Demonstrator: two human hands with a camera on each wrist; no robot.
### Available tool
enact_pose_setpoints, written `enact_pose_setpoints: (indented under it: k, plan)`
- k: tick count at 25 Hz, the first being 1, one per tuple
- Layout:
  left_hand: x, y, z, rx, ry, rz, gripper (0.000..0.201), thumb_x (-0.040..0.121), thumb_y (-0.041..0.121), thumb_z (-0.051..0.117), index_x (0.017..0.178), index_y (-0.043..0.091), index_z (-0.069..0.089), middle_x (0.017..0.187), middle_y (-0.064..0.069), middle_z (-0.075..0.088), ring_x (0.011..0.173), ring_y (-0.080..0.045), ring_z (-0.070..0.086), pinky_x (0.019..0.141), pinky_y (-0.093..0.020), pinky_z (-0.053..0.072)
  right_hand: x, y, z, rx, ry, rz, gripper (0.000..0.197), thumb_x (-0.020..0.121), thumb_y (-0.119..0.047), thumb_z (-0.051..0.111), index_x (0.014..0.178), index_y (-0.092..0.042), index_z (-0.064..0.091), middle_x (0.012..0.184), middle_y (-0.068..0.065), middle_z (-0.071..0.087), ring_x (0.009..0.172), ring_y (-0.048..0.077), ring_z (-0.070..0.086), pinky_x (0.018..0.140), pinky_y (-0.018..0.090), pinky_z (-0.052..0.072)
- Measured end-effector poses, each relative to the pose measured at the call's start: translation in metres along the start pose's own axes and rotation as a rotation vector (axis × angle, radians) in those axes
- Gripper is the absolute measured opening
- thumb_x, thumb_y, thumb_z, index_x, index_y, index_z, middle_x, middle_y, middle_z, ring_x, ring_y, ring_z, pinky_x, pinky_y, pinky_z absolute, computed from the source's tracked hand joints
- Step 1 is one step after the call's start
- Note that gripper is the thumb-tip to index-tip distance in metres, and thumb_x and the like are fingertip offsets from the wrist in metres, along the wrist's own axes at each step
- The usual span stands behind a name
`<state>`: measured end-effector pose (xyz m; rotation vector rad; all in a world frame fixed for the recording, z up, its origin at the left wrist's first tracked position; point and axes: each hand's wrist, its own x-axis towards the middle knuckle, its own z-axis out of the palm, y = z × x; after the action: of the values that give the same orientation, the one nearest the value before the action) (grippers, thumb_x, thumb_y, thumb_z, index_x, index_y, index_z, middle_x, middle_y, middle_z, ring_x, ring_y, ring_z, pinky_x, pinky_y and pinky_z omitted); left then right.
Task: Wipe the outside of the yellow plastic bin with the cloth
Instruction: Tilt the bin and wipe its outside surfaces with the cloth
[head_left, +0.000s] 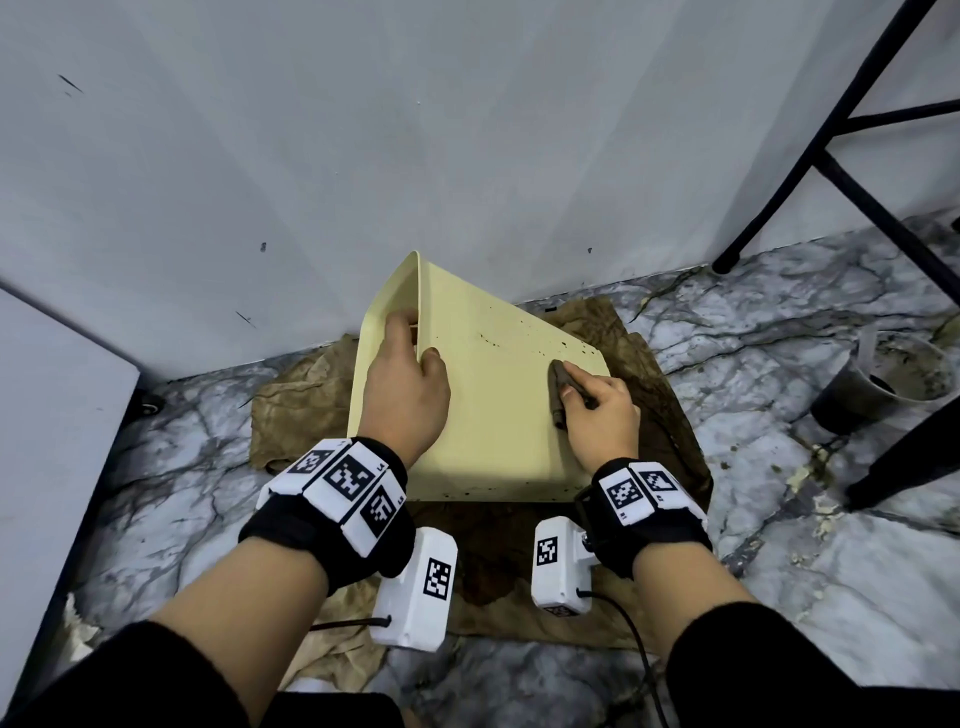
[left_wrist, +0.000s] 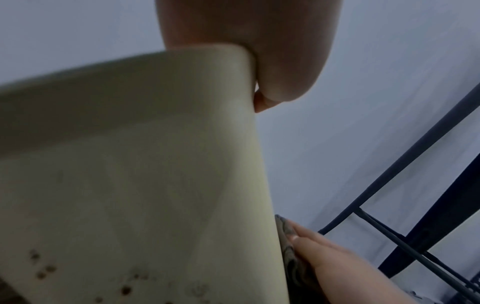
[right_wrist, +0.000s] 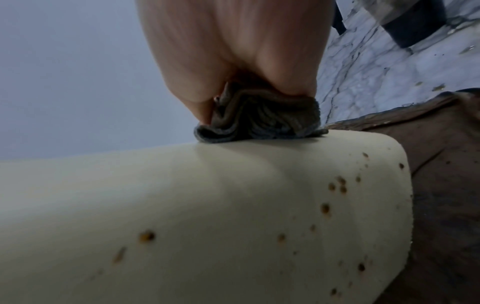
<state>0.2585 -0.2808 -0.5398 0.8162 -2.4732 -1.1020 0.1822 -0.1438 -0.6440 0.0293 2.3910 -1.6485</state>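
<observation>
Left hand (head_left: 402, 387): clamped over the open rim of the yellow bin (head_left: 488, 415), fingers hooked inside, thumb on the outer wall, steadying it
Right hand (head_left: 597, 413): fingers curled round a bunched dark cloth (head_left: 561, 387), pressing it flat to the upper outer wall near the base end
Cloth, right wrist view (right_wrist: 259, 125): folded into ridges, grey-brown, squeezed under the fingertips, touching the plastic
Bin position: tipped on its side on stained brown paper (head_left: 301, 400), mouth facing left and toward the wall (head_left: 363, 130), base to the right
Bin surface: pale yellow, smooth, rounded corners, scattered brown specks thickest near the base edge and along the near lower edge
Floor (head_left: 779, 338): grey marbled tile, flecked with dirt
</observation>
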Motion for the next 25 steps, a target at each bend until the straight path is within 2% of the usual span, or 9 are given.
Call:
enact_pose_setpoints:
  k: [2, 4, 8, 11, 16, 20, 23, 24, 25]
  plan:
    - [0.004, 0.002, -0.002, 0.013, -0.048, -0.022, 0.026, 0.087, 0.005, 0.038, 0.113, 0.012, 0.036, 0.1, -0.003, 0.057, 0.074, -0.016, 0.053, 0.052, -0.028, 0.031, 0.001, 0.002, -0.001, 0.001, -0.012, -0.001, 0.03, 0.089, -0.017, 0.051, 0.117, -0.024, 0.06, 0.12, 0.006, 0.053, 0.114, 0.031, 0.041, 0.09, 0.019, 0.026]
    - [0.006, 0.001, -0.003, 0.007, -0.045, -0.045, 0.021, 0.086, 0.006, 0.038, 0.105, 0.013, 0.032, 0.094, -0.005, 0.059, 0.072, -0.021, 0.054, 0.05, -0.028, 0.03, -0.001, 0.003, -0.001, 0.001, -0.013, -0.011, 0.03, 0.089, -0.017, 0.052, 0.116, -0.024, 0.061, 0.12, 0.006, 0.054, 0.113, 0.031, 0.041, 0.091, 0.02, 0.027]
    - [0.003, -0.003, -0.001, 0.005, 0.002, 0.002, 0.027, 0.091, 0.007, 0.037, 0.118, 0.006, 0.036, 0.097, -0.008, 0.059, 0.078, -0.023, 0.05, 0.054, -0.024, 0.026, -0.009, -0.005, 0.004, 0.004, 0.019, -0.048, 0.029, 0.087, -0.014, 0.053, 0.114, -0.023, 0.062, 0.116, 0.007, 0.055, 0.11, 0.032, 0.043, 0.098, 0.027, 0.033]
    - [0.001, -0.003, 0.002, -0.002, 0.022, 0.033, 0.027, 0.091, 0.007, 0.038, 0.118, 0.006, 0.039, 0.096, -0.008, 0.061, 0.078, -0.023, 0.051, 0.056, -0.024, 0.028, -0.021, -0.028, 0.014, 0.047, -0.023, -0.183, 0.03, 0.086, -0.012, 0.054, 0.113, -0.022, 0.063, 0.11, 0.004, 0.056, 0.109, 0.031, 0.045, 0.1, 0.032, 0.038]
    - [-0.003, -0.003, 0.004, 0.009, 0.049, 0.118, 0.026, 0.09, 0.005, 0.041, 0.116, 0.006, 0.044, 0.082, -0.006, 0.061, 0.064, -0.017, 0.051, 0.054, -0.018, 0.028, -0.036, -0.073, 0.033, 0.049, -0.116, -0.438, 0.031, 0.085, -0.013, 0.055, 0.112, -0.027, 0.063, 0.105, -0.001, 0.056, 0.099, 0.023, 0.04, 0.086, 0.016, 0.027]
    - [-0.002, -0.002, 0.006, 0.007, 0.036, 0.134, 0.026, 0.091, 0.006, 0.04, 0.117, 0.005, 0.044, 0.079, -0.004, 0.059, 0.067, -0.021, 0.05, 0.056, -0.021, 0.027, -0.025, -0.062, 0.025, 0.047, -0.114, -0.422, 0.032, 0.085, -0.014, 0.056, 0.113, -0.028, 0.062, 0.1, -0.008, 0.05, 0.104, 0.024, 0.044, 0.086, 0.009, 0.028]
    - [-0.002, -0.001, 0.007, 0.009, 0.026, 0.125, 0.027, 0.092, 0.007, 0.039, 0.119, 0.005, 0.043, 0.085, -0.006, 0.06, 0.072, -0.022, 0.05, 0.056, -0.021, 0.026, -0.019, -0.05, 0.019, 0.072, -0.065, -0.335, 0.031, 0.084, -0.014, 0.057, 0.112, -0.026, 0.063, 0.107, 0.002, 0.057, 0.109, 0.031, 0.049, 0.1, 0.033, 0.039]
    - [-0.003, -0.001, 0.007, 0.023, 0.028, 0.128, 0.028, 0.092, 0.007, 0.038, 0.119, 0.005, 0.042, 0.085, -0.007, 0.06, 0.071, -0.021, 0.048, 0.056, -0.02, 0.025, -0.021, -0.05, 0.02, 0.07, -0.06, -0.335, 0.031, 0.084, -0.013, 0.057, 0.112, -0.026, 0.063, 0.109, 0.004, 0.058, 0.109, 0.031, 0.048, 0.101, 0.035, 0.039]
    - [-0.003, 0.0, 0.007, 0.036, 0.033, 0.129, 0.028, 0.092, 0.007, 0.038, 0.119, 0.004, 0.042, 0.085, -0.009, 0.061, 0.071, -0.02, 0.047, 0.057, -0.019, 0.024, -0.023, -0.054, 0.022, 0.057, -0.066, -0.357, 0.031, 0.084, -0.013, 0.057, 0.112, -0.025, 0.063, 0.109, 0.004, 0.058, 0.108, 0.03, 0.047, 0.1, 0.03, 0.036]
